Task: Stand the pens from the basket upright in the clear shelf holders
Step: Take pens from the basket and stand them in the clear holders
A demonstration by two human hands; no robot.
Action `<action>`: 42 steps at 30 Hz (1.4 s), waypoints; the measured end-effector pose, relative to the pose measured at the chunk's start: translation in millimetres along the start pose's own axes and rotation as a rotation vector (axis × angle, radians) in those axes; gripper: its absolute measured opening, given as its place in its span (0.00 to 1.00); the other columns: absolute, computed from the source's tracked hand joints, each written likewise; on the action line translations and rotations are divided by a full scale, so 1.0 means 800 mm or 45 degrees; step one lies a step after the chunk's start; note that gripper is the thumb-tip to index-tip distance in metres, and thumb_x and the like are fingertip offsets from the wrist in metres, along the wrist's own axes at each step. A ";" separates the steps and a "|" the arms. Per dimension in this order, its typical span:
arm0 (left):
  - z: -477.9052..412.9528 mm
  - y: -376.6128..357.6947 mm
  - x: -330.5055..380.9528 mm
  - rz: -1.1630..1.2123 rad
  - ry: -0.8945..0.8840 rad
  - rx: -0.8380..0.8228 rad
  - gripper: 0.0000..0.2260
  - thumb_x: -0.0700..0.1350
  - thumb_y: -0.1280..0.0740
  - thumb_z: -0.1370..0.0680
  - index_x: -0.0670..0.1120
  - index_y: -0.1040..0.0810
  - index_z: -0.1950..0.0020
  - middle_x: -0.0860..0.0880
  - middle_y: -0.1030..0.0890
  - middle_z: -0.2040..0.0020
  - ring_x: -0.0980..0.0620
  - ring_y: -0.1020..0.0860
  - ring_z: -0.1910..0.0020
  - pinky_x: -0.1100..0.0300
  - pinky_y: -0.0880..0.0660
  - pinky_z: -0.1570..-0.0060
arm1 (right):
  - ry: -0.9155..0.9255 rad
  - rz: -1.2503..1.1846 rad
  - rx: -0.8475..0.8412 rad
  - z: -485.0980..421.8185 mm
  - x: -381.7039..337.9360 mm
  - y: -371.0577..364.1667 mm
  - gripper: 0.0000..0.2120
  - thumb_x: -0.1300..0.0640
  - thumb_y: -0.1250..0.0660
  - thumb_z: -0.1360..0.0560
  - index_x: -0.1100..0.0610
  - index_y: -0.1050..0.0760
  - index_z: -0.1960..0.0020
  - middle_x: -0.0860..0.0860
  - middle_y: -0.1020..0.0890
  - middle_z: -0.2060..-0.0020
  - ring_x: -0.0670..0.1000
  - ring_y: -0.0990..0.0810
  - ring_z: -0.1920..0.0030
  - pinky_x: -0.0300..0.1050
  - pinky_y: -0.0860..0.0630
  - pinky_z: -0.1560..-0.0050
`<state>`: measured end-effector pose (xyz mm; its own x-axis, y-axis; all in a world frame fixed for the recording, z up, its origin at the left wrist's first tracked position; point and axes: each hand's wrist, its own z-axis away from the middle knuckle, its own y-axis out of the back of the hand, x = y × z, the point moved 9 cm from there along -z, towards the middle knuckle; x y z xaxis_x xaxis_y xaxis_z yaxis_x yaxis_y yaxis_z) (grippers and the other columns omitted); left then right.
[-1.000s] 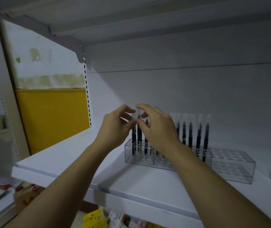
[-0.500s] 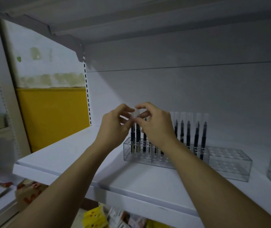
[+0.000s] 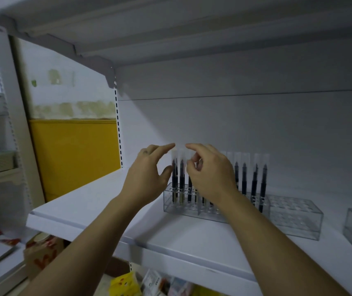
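The left hand (image 3: 147,178) is hovering spread, the right hand (image 3: 211,174) pinch unclear; between them, slim black clear-capped pens (image 3: 181,174) are looking light, slippery: pinch mid-barrel.

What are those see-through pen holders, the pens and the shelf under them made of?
The holders look like clear, glossy hard plastic, perhaps acrylic: the pens show through their walls and the edges catch light. The pens seem to be plastic, with dark barrels under frosted translucent caps. The shelf looks like white painted metal, smooth and matte, though that is less sure.
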<state>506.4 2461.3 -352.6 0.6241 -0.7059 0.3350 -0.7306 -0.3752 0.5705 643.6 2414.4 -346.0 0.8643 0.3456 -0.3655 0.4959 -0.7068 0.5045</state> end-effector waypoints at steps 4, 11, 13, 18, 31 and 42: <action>0.015 0.015 0.007 -0.038 0.042 -0.054 0.23 0.47 0.31 0.23 0.53 0.31 0.28 0.52 0.25 0.35 0.53 0.30 0.36 0.55 0.27 0.38 | -0.002 0.046 -0.011 0.018 -0.008 0.016 0.20 0.54 0.35 0.23 0.49 0.29 0.31 0.46 0.25 0.44 0.46 0.26 0.46 0.42 0.26 0.46; 0.071 0.036 0.052 -0.074 0.002 -0.082 0.24 0.48 0.32 0.23 0.53 0.32 0.28 0.54 0.27 0.32 0.54 0.33 0.32 0.61 0.35 0.37 | 0.050 0.069 -0.092 0.082 -0.041 0.053 0.25 0.52 0.32 0.24 0.49 0.32 0.28 0.45 0.30 0.34 0.45 0.34 0.34 0.36 0.40 0.35; 0.094 0.038 0.072 -0.070 -0.058 -0.094 0.23 0.49 0.32 0.23 0.52 0.31 0.29 0.54 0.27 0.33 0.54 0.32 0.33 0.63 0.36 0.38 | 0.041 0.009 -0.133 0.111 -0.046 0.066 0.25 0.52 0.32 0.24 0.49 0.33 0.28 0.44 0.30 0.34 0.44 0.34 0.33 0.37 0.40 0.34; 0.171 0.038 0.117 -0.026 -0.158 -0.147 0.22 0.51 0.32 0.23 0.52 0.30 0.30 0.53 0.27 0.34 0.54 0.32 0.34 0.61 0.34 0.37 | 0.036 -0.009 -0.110 0.192 -0.050 0.112 0.25 0.51 0.31 0.25 0.47 0.32 0.29 0.44 0.30 0.34 0.43 0.33 0.34 0.36 0.37 0.35; 0.402 -0.102 0.147 0.181 -0.058 -0.518 0.22 0.56 0.36 0.25 0.50 0.26 0.33 0.51 0.23 0.39 0.49 0.28 0.40 0.54 0.28 0.43 | -0.325 0.101 -0.400 0.457 0.060 0.092 0.24 0.49 0.31 0.26 0.52 0.28 0.31 0.48 0.28 0.36 0.48 0.32 0.34 0.44 0.32 0.34; 0.604 -0.303 0.076 0.105 0.412 -1.280 0.26 0.53 0.33 0.23 0.50 0.35 0.27 0.48 0.31 0.29 0.47 0.35 0.29 0.50 0.33 0.34 | -0.956 0.139 -1.058 0.720 0.209 -0.038 0.28 0.49 0.32 0.24 0.52 0.35 0.27 0.50 0.31 0.31 0.52 0.33 0.31 0.45 0.34 0.34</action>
<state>587.9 2219.0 -832.9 0.7352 -0.4576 0.5001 -0.3009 0.4407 0.8457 724.6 2137.7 -872.9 0.7760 -0.3501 -0.5246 0.5652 0.0170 0.8248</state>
